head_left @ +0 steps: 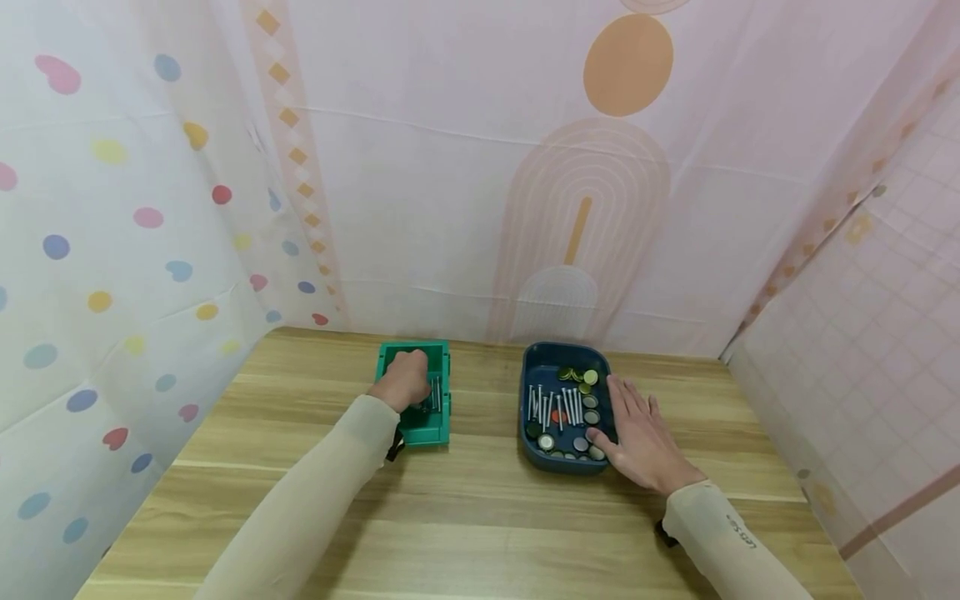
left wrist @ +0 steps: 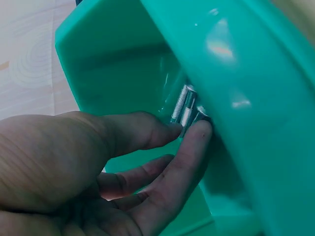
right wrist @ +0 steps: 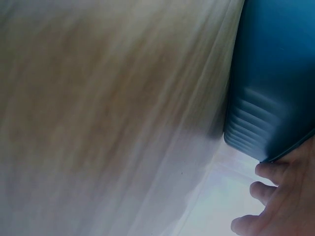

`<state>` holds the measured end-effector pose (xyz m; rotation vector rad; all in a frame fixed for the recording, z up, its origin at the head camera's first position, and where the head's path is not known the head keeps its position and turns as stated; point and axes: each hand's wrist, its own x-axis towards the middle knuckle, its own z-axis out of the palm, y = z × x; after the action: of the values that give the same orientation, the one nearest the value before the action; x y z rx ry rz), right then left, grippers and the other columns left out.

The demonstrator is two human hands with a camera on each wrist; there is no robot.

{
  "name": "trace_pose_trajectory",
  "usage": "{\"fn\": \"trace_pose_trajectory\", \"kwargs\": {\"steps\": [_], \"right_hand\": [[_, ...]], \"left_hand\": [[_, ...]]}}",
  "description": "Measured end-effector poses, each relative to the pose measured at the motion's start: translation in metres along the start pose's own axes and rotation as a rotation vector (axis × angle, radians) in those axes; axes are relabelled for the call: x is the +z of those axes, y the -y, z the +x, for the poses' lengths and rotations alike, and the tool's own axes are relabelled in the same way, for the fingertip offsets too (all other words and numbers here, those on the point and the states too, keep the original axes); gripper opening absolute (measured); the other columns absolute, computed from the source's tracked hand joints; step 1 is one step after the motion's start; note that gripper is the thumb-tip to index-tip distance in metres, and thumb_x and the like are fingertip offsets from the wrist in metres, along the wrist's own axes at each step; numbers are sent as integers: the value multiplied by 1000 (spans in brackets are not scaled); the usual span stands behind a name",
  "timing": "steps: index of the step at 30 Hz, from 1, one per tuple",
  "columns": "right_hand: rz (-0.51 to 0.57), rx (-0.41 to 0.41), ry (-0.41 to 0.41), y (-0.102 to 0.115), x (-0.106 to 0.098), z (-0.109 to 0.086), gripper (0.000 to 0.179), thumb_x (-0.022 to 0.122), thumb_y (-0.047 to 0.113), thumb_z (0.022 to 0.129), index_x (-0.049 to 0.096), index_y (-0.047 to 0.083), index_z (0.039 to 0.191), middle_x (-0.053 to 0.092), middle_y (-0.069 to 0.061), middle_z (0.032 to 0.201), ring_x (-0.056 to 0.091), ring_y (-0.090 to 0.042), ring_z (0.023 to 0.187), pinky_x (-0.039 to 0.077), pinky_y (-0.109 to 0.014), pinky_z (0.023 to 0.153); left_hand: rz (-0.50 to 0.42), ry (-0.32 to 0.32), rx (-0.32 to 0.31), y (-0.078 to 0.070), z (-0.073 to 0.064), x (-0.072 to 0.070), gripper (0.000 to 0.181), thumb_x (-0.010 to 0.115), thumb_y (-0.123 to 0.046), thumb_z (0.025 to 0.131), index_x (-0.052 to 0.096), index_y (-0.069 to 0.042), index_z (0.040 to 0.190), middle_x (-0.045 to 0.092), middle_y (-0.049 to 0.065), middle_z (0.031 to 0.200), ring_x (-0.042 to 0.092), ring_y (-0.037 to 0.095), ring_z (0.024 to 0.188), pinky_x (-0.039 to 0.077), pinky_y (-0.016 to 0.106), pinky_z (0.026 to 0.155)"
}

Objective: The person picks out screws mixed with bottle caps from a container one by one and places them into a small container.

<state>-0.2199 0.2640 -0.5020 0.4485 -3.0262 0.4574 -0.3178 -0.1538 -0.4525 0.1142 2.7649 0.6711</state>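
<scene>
My left hand (head_left: 405,382) reaches down into a green bin (head_left: 425,435). Its thumb and index finger pinch a short metal bolt (left wrist: 200,114) low against the bin wall; other bolts (left wrist: 181,104) lie right beside the fingertips. To the right stands a dark blue tray (head_left: 566,463) of long bolts (head_left: 572,407) and round bottle caps (head_left: 591,377), some gold, some silver, one red. My right hand (head_left: 645,442) rests on the tray's right rim, thumb over the edge and fingers straight along the outside. In the right wrist view the tray's outer wall (right wrist: 275,98) shows beside the fingers.
Both containers stand on a wood-grain table (head_left: 480,517), apart from each other, near its back edge. Patterned cloth (head_left: 420,167) hangs behind the table, with more cloth on both sides.
</scene>
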Motion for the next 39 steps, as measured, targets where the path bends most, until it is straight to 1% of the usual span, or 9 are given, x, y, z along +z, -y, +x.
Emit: {"fn": "trace_pose_trajectory", "kwargs": {"steps": [3, 5, 10, 16, 21, 24, 32, 36, 39], "right_hand": [[10, -1, -2, 1, 0, 0, 99, 62, 51, 119, 13, -4, 185, 20, -29, 193, 21, -56, 179, 14, -82, 141], [11, -4, -6, 1, 1, 0, 98, 63, 50, 119, 13, -4, 184, 20, -30, 192, 21, -56, 179, 14, -83, 141], [13, 3, 2, 0, 1, 1, 99, 63, 50, 119, 12, -3, 185, 19, -29, 193, 19, -55, 179, 12, -82, 141], [16, 0, -2, -2, 2, 2, 99, 62, 51, 119, 12, -4, 185, 19, -30, 193, 19, -56, 179, 12, -83, 140], [9, 0, -1, -2, 2, 2, 99, 62, 52, 119, 12, -4, 184, 19, -30, 193, 19, -56, 179, 13, -84, 140], [6, 1, 0, -3, 2, 1, 99, 61, 53, 119, 12, -4, 184, 19, -30, 193, 20, -56, 179, 13, -84, 140], [20, 9, 0, -3, 1, 0, 99, 62, 51, 119, 12, -3, 185, 18, -29, 193, 19, -56, 179, 11, -84, 140], [19, 10, 0, -4, 0, 0, 99, 62, 51, 119, 12, -3, 185, 18, -29, 193, 19, -56, 179, 11, -84, 140], [18, 11, 2, -4, 0, -1, 99, 62, 52, 119, 12, -3, 185, 18, -29, 193, 19, -56, 179, 11, -84, 140]], "left_hand": [[1, -4, -8, -5, -8, -6, 14, 66, 4, 112, 71, 2, 98, 72, 16, 89, 71, 26, 74, 59, 34, 67], [3, -7, -3, 3, 2, -3, 18, 66, 1, 112, 70, 1, 95, 69, 15, 86, 68, 26, 72, 58, 35, 66], [17, -30, 17, 10, 10, -5, 27, 68, -5, 111, 62, -5, 84, 54, 9, 78, 60, 24, 67, 53, 35, 62], [14, -98, 23, -7, -12, -19, 39, 67, -4, 111, 53, -8, 75, 45, 4, 72, 54, 21, 63, 46, 31, 59], [-7, -137, 30, -18, -20, -23, 48, 61, 1, 109, 44, -14, 67, 38, -1, 64, 44, 16, 54, 38, 28, 52], [-17, -178, 65, -26, -25, -23, 49, 59, 4, 107, 41, -15, 66, 36, -2, 62, 41, 15, 53, 36, 27, 50], [28, -352, 228, -54, -37, -15, 20, 63, 4, 108, 59, -3, 90, 49, 6, 79, 47, 17, 59, 40, 27, 49], [30, -368, 266, -73, -38, -5, 12, 63, 6, 108, 65, 1, 97, 54, 10, 84, 46, 17, 61, 39, 27, 50], [39, -357, 296, -90, -39, 1, 6, 66, 5, 107, 71, 5, 107, 65, 15, 91, 51, 18, 64, 43, 28, 52]]}}
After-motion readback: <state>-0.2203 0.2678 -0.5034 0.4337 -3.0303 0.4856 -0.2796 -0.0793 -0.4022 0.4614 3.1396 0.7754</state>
